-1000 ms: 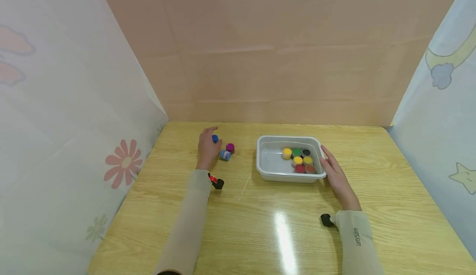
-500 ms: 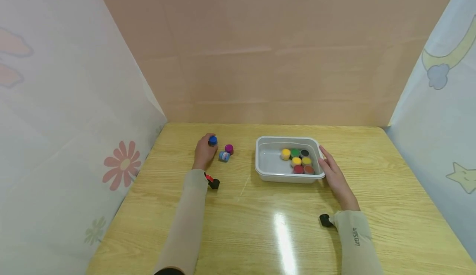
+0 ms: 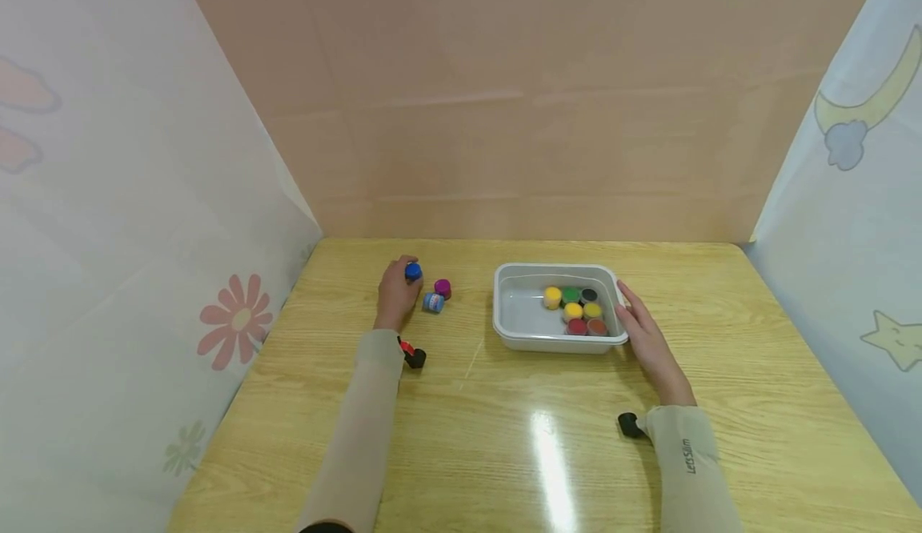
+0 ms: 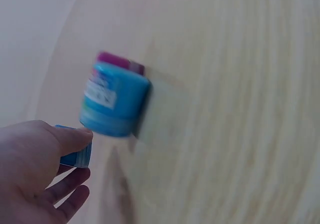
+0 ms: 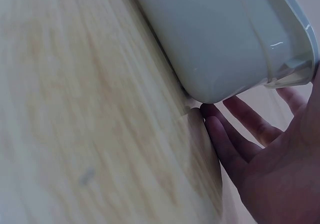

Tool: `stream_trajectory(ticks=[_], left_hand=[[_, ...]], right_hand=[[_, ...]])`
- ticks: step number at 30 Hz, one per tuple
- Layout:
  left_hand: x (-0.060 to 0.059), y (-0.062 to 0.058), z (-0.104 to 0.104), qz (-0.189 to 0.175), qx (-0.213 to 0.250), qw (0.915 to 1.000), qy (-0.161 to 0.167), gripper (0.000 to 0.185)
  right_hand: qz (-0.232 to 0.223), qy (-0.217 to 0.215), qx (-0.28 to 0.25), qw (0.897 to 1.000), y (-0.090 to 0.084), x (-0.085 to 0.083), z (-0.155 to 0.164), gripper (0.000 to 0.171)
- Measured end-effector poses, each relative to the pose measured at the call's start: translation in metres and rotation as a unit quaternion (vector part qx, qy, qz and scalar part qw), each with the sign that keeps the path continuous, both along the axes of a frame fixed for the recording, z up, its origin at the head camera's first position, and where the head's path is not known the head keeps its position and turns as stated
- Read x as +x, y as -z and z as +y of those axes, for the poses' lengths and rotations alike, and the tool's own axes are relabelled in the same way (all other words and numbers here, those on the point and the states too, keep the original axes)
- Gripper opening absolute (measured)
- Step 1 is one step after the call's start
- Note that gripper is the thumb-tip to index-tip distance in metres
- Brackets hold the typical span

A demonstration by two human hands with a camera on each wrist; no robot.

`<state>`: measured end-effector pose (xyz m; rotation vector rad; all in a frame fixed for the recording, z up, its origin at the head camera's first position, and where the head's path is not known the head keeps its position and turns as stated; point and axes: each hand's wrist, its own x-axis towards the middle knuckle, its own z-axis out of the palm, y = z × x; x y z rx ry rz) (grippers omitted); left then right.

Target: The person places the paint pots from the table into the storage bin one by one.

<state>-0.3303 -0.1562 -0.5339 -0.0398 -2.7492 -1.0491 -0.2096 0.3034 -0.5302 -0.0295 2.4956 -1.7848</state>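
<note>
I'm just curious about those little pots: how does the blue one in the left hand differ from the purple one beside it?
The blue pot is gripped by the left hand; the purple pot sits untouched on the table. The blue pot is the farther left of the two; the purple pot lies nearer the tray. Their lids differ in colour. Both are small, round and outside the tray.

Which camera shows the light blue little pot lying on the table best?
The left wrist view: the light blue plastic pot fills the middle, on its side, label showing, though blurred. The head view shows it only tiny, between the left hand and the magenta pot. The right wrist view misses it.
</note>
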Motion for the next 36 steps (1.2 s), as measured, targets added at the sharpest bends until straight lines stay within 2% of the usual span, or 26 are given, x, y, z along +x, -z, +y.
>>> stream_trajectory(ticks=[9,22,36], left_hand=[[0.005,-0.023,0.022,0.028,0.054,0.9981,0.012,0.039],[0.022,-0.049,0.059,0.063,0.093,0.9908,0.076,0.037],[0.037,-0.068,0.088,0.046,0.116,0.9823,0.140,0.040]], right_hand=[[-0.014,0.002,0.005,1.000,0.000,-0.002,0.001,0.066],[-0.004,0.001,0.004,1.000,0.001,-0.001,0.000,0.065],[0.005,-0.003,-0.007,1.000,0.002,-0.002,0.001,0.066]])
